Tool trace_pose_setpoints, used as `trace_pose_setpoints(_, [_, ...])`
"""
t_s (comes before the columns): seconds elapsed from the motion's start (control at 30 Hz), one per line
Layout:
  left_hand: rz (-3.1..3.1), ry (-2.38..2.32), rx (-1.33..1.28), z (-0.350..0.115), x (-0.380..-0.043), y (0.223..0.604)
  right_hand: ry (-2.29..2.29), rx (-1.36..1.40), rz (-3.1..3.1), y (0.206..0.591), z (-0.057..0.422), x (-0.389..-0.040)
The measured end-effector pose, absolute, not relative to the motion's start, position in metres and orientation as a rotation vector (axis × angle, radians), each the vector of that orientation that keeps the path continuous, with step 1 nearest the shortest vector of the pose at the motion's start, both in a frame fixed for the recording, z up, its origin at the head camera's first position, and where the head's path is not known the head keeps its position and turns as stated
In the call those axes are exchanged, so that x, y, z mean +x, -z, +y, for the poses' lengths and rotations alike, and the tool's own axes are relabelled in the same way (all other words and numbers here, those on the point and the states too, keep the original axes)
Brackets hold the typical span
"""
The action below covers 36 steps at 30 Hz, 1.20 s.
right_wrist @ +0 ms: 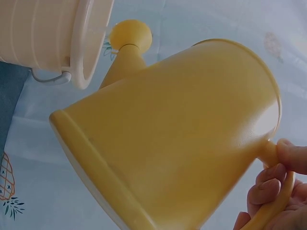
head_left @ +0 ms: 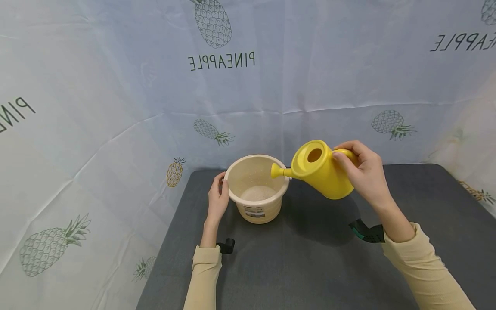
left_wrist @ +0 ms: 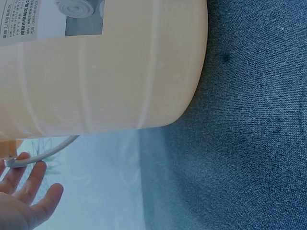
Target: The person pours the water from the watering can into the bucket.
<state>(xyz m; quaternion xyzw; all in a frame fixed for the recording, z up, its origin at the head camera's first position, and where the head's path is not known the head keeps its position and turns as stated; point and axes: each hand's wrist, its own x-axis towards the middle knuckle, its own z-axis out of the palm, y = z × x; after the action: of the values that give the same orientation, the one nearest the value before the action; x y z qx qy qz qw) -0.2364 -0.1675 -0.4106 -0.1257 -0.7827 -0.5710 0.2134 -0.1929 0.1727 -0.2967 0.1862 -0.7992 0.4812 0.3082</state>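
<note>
The right hand (head_left: 362,172) curls its fingers around the handle of the yellow watering can (head_left: 329,178), right of centre, its spout pointing left at the bucket's mouth, body leaning upper-left. The left hand's (head_left: 218,198) loosely spread fingers touch the upright cream bucket (head_left: 273,210) near mid-frame.

Gap beneath watering can (head_left: 329,178), beside bucket (head_left: 273,206)
</note>
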Motion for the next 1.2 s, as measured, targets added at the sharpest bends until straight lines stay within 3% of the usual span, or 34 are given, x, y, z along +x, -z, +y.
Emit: trace_pose_setpoints(1.2, [-2.178,1.6,-0.345,-0.1676,-0.2354,0.4101,-1.299,0.515,-2.113,0.2968,0.1702,-0.1949])
